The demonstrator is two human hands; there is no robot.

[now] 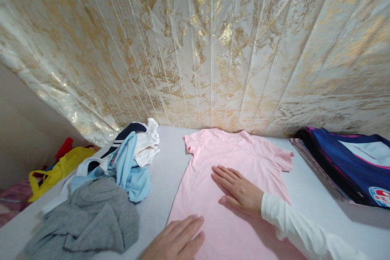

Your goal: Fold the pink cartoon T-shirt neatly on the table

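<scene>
A pink T-shirt (210, 158) lies spread out on the white tabletop (166, 146), its neckline and short sleeves toward the curtain. My right hand (240, 191), in a white sleeve, rests flat on the middle of the shirt with the fingers stretched out to the left. Lower down, my left hand (179, 239) lies over the shirt's left edge, fingers extended and pointing right. Neither hand grips the cloth. The shirt's bottom hem is out of view.
On the left is a loose heap with a grey garment (97, 215), a light blue one (134, 178) and a white one (148, 146). A folded stack (329, 162) with a navy garment on top stands at the right. Behind hangs a gold-patterned curtain (210, 48). A yellow bag-like item (61, 166) lies beyond the left edge.
</scene>
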